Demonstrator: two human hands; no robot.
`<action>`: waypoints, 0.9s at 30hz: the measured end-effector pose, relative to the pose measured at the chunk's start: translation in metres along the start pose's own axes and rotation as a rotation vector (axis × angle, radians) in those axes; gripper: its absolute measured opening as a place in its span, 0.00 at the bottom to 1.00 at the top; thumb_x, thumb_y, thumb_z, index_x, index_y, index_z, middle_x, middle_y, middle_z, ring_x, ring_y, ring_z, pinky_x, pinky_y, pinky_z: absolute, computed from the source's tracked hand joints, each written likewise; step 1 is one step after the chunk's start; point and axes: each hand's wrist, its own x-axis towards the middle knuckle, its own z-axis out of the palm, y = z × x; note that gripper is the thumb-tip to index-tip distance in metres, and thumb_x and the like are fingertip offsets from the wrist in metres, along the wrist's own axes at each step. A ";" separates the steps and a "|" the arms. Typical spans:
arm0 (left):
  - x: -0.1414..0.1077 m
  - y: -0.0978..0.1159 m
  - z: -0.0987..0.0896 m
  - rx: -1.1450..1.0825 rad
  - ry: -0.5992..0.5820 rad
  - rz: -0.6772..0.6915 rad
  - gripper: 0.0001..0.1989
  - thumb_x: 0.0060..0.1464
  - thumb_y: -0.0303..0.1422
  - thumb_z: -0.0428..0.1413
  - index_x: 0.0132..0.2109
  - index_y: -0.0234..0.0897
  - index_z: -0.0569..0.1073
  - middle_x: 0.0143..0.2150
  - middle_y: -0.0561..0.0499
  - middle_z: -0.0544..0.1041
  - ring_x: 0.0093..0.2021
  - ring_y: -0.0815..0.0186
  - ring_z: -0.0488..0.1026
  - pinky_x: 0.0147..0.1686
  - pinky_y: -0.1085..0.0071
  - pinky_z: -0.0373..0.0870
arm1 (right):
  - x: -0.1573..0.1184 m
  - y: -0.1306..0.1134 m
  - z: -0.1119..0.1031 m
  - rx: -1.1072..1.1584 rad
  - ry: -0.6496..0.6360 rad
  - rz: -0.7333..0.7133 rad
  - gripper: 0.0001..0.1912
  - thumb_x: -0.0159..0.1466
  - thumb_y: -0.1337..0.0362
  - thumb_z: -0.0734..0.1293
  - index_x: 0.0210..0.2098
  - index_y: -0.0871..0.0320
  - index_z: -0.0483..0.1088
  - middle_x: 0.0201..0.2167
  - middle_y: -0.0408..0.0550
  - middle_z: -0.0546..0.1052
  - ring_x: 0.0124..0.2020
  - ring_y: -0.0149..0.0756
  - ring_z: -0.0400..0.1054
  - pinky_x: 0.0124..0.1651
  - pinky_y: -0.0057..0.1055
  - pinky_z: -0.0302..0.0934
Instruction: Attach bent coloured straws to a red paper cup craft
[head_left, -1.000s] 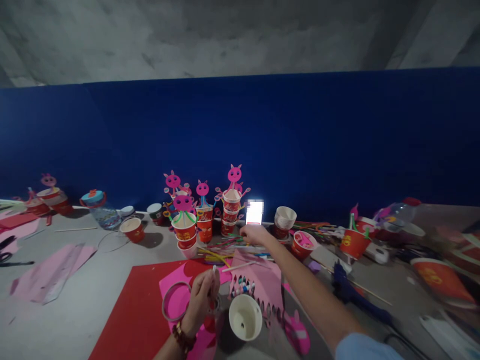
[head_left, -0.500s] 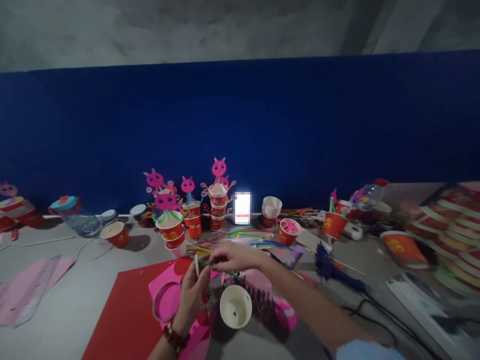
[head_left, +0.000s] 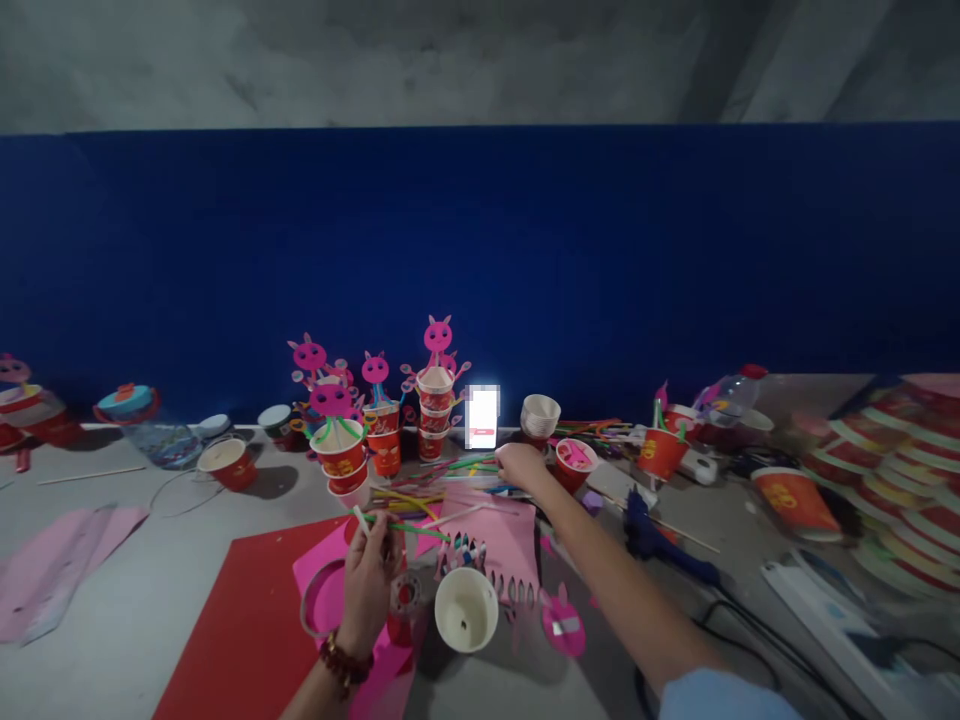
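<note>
No legible text; gold markings on red cups (head_left: 795, 500) and glowing phone screen (head_left: 482, 417) unreadable.

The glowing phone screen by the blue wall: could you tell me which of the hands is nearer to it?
Right. The right hand reaches just below the phone screen; the left hand is much nearer the person, holding sticks.

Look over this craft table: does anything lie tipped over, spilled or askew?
Yes. A red paper cup at the right lies tipped on its side, while the stacked cups by the blue wall stand upright. Loose sticks lie scattered in the middle.

Dark beaded bracelet (head_left: 343, 662) on left wrist; light-blue sleeve (head_left: 724, 695) on right arm.
</note>
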 end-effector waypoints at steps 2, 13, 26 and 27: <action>0.000 0.001 0.000 0.001 -0.012 -0.014 0.13 0.51 0.46 0.61 0.31 0.42 0.74 0.21 0.56 0.67 0.19 0.68 0.64 0.17 0.72 0.61 | 0.003 -0.006 0.007 -0.001 0.011 0.012 0.17 0.69 0.60 0.67 0.55 0.59 0.69 0.54 0.53 0.74 0.49 0.44 0.73 0.50 0.45 0.71; 0.004 -0.006 -0.004 -0.070 -0.008 -0.055 0.08 0.55 0.42 0.59 0.33 0.45 0.72 0.23 0.55 0.67 0.21 0.66 0.65 0.20 0.70 0.63 | -0.004 0.013 -0.013 0.439 0.245 -0.163 0.15 0.70 0.60 0.67 0.53 0.60 0.70 0.51 0.51 0.75 0.47 0.42 0.74 0.48 0.44 0.71; 0.006 0.014 -0.007 -0.060 -0.114 0.031 0.20 0.45 0.49 0.65 0.37 0.39 0.73 0.23 0.58 0.68 0.17 0.75 0.57 0.17 0.77 0.54 | -0.106 -0.001 -0.009 1.180 0.339 -0.261 0.14 0.62 0.53 0.69 0.38 0.58 0.74 0.34 0.46 0.76 0.29 0.34 0.70 0.35 0.31 0.67; 0.008 0.016 -0.008 -0.039 -0.109 0.059 0.20 0.47 0.50 0.64 0.37 0.39 0.73 0.23 0.58 0.68 0.17 0.75 0.56 0.17 0.77 0.53 | -0.113 0.004 -0.007 1.205 0.348 -0.236 0.15 0.62 0.52 0.68 0.39 0.58 0.74 0.32 0.45 0.76 0.28 0.33 0.69 0.34 0.31 0.67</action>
